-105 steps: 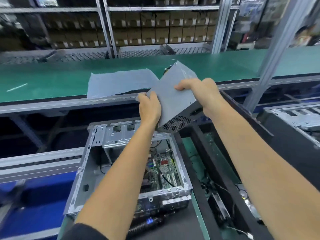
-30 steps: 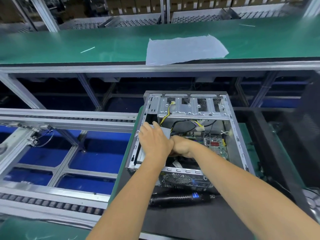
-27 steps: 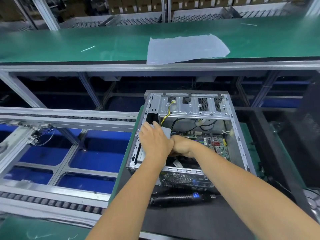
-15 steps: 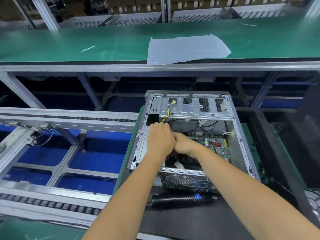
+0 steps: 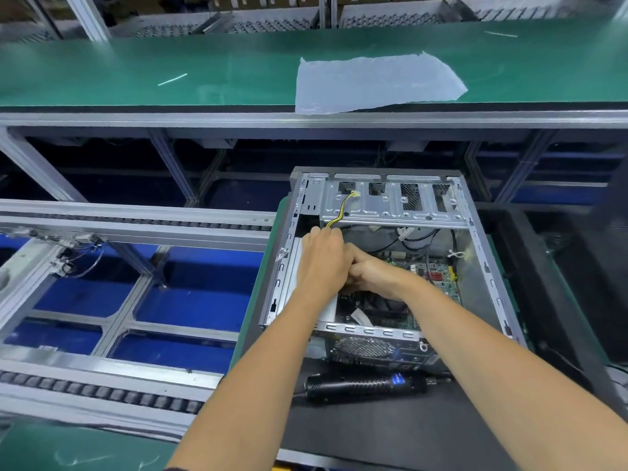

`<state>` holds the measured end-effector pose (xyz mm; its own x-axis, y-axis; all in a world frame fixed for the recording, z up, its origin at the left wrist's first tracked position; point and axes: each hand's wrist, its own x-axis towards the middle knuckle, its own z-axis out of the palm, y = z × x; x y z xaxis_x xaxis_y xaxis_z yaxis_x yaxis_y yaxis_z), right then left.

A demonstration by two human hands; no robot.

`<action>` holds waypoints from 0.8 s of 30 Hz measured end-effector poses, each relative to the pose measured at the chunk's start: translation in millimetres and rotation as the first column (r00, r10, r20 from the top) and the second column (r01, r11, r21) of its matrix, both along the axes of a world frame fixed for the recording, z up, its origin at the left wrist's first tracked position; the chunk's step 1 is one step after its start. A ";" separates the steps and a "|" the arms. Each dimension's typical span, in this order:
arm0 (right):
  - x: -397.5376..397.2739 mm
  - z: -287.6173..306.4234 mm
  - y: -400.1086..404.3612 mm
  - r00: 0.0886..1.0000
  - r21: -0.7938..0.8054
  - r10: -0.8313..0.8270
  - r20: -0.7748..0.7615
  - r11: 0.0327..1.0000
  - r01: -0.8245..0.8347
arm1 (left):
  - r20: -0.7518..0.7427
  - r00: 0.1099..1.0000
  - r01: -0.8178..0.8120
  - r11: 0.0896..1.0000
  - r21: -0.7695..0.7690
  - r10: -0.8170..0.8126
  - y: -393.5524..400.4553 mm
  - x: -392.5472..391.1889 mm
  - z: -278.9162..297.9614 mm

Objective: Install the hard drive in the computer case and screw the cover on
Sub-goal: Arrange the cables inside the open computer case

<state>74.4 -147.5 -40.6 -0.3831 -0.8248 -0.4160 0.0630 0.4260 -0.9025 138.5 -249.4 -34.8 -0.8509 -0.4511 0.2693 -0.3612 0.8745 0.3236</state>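
The open grey sheet-metal computer case (image 5: 475, 253) lies on its side on a black mat (image 5: 390, 433) at the near right of the desk, its cover off. A pale grey flat-sided metal box (image 5: 328, 309), presumably the hard drive, sits inside along the case's left wall; only a strip of it shows below the left wrist. The left hand (image 5: 321, 263) lies on top of that box, knuckles up, fingers curled down over its far end by a yellow-and-black cable (image 5: 339, 212). The right hand (image 5: 377, 275) comes in from the right and meets the left hand, its fingers tucked under it; whether they pinch anything I cannot tell, since the left hand covers them. Both forearms cross the near edge of the case and hide much of its left half.

Inside, to the right of the hands, a green circuit board (image 5: 438, 277) with red parts lies on the case floor. Across the far end runs a perforated silver drive bracket (image 5: 390, 203), with the cable draped over it. A round mesh fan grille (image 5: 363, 346) shows on the near face.

Just near of the case, a black electric screwdriver with a blue label (image 5: 367, 385) lies on the mat, untouched. Left of the case stands a silver roller conveyor frame (image 5: 129, 229) over blue panels. Beyond, a crumpled translucent plastic sheet (image 5: 373, 83) lies on a green conveyor belt (image 5: 170, 69).
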 end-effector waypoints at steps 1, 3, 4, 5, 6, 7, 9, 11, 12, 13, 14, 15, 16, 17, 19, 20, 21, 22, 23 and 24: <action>-0.3 -0.5 -0.3 1.000 -0.003 0.000 0.002 1.000 0.000 | -0.011 1.000 0.008 1.000 0.009 -0.008 -1.0 -0.7 -0.2; -1.7 -2.1 -2.9 1.000 -0.001 -0.011 0.003 1.000 0.011 | -0.010 1.000 0.018 0.999 0.038 -0.017 -3.1 -3.6 1.4; -1.8 -3.3 -4.8 1.000 0.012 -0.023 -0.004 1.000 0.023 | -0.001 1.000 0.018 0.998 0.059 -0.018 -4.0 -5.0 2.4; -1.1 -4.5 -6.5 0.999 0.032 -0.037 -0.020 0.999 0.038 | 0.003 1.000 0.015 0.996 0.084 -0.016 -4.7 -6.2 3.0; -0.9 -5.4 -8.0 0.998 0.052 -0.051 -0.035 0.997 0.053 | 0.000 1.000 0.010 0.994 0.105 -0.010 -5.4 -7.3 3.1; -0.8 -6.1 -9.5 0.997 0.063 -0.057 -0.045 0.996 0.060 | -0.004 1.000 0.006 0.993 0.121 -0.006 -6.0 -8.3 3.2; 1.0 -6.0 -10.9 0.997 0.070 -0.059 -0.045 0.996 0.062 | -0.002 1.000 0.006 0.991 0.133 -0.005 -5.8 -7.9 4.1; 1.3 -5.3 -11.8 0.997 0.080 -0.056 -0.043 0.995 0.060 | 0.009 1.000 0.003 0.990 0.138 -0.004 -5.7 -8.7 5.4; 2.1 -5.4 -11.6 0.998 0.084 -0.043 -0.050 0.995 0.048 | 0.015 1.000 -0.005 0.989 0.146 0.003 -4.9 -8.5 6.1; 2.8 -5.4 -12.5 0.997 0.084 -0.024 -0.068 0.996 0.030 | 0.013 1.000 -0.021 0.988 0.153 0.020 -4.2 -8.4 6.5; 3.4 -5.4 -13.1 0.995 0.080 -0.010 -0.095 0.997 0.018 | 0.006 0.999 -0.043 0.987 0.156 0.043 -3.1 -8.8 6.5; 4.2 -5.7 -14.0 0.992 0.070 -0.003 -0.126 0.997 0.012 | -0.003 0.998 -0.069 0.985 0.157 0.070 -2.2 -9.3 6.2; 4.6 -6.0 -14.4 0.989 0.059 -0.010 -0.149 0.998 0.019 | -0.010 0.996 -0.091 0.983 0.159 0.093 -1.6 -9.5 6.0; 5.3 -6.8 -14.3 0.987 0.048 -0.029 -0.157 0.998 0.037 | -0.012 0.995 -0.100 0.981 0.163 0.104 -1.3 -9.8 5.6; 6.5 -6.5 -14.7 0.986 0.037 -0.071 -0.148 0.996 0.078 | -0.005 0.994 -0.103 0.977 0.185 0.106 -2.5 -11.1 5.5; 7.2 -5.7 -14.9 0.985 0.037 -0.091 -0.146 0.995 0.097 | 0.001 0.994 -0.105 0.973 0.204 0.107 -3.3 -12.1 6.5; 7.8 -4.6 -14.8 0.983 0.034 -0.106 -0.150 0.993 0.112 | 0.006 0.994 -0.109 0.968 0.225 0.110 -4.4 -13.5 7.7; 8.4 -3.2 -14.0 0.982 0.031 -0.111 -0.155 0.993 0.117 | 0.010 0.994 -0.109 0.964 0.242 0.110 -5.8 -15.3 8.3; 9.0 -2.2 -13.4 0.982 0.027 -0.104 -0.159 0.994 0.109 | 0.017 0.994 -0.107 0.962 0.252 0.106 -7.0 -16.9 8.5; 9.4 -1.3 -12.4 0.983 0.020 -0.091 -0.157 0.995 0.096 | 0.025 0.995 -0.104 0.960 0.258 0.101 -7.9 -18.2 9.0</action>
